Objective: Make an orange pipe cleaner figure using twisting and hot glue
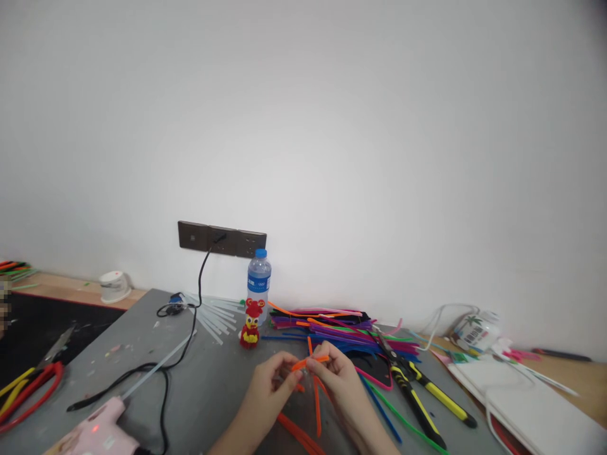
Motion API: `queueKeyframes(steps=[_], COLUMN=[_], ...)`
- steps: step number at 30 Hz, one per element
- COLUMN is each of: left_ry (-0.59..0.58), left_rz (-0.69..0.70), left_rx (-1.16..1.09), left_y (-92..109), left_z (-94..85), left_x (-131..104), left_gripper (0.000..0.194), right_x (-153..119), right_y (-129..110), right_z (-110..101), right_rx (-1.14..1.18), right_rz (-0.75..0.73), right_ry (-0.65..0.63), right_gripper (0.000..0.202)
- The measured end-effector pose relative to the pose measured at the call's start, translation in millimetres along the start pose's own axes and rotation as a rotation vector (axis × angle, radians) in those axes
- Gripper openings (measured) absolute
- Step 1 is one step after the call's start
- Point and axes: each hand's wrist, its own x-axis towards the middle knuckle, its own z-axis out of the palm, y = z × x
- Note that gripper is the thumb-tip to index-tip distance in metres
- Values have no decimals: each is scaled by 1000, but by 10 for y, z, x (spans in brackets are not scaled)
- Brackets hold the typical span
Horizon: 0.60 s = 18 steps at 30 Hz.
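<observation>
Both hands meet low in the middle of the head view, over the grey table. My left hand (274,387) pinches the left part of an orange pipe cleaner (317,407). With thumb and fingers closed, my right hand (337,379) grips the orange pieces from the other side. Orange lengths cross between the fingertips, one hanging downward and one poking up. How they join is partly hidden by the fingers. More orange pipe cleaners (300,435) lie below the hands. A small red and yellow figure (250,327) stands just behind my left hand.
A water bottle (258,281) stands by the wall. Bundled coloured pipe cleaners (332,325) lie behind my hands, with yellow-black pliers (417,385) to the right. A pink glue gun (95,433) and red-handled scissors (33,392) are at left. A black cord (165,366) crosses the grey tabletop (213,392).
</observation>
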Motion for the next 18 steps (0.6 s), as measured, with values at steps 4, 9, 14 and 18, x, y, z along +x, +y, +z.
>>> queueKeyframes(steps=[4,9,14,18], left_ry=[48,137,100,77], left_rz=[-42,-81,-65,66], left_rx=[-150,-278,-223,81], left_y=[11,61,93,133], left_z=[-18,-43,-79,-141], left_x=[48,80,62,54], left_gripper=[41,36,37,32], right_x=[-14,-39,-35,3], right_y=[-25,-37,-57,-57], right_z=[48,121,99,5], right_rx=[-29,-17,-3,-10], right_rz=[-9,-41,-33,-23], right_ry=[-6,-13,13,67], right_gripper=[35,32,33,34])
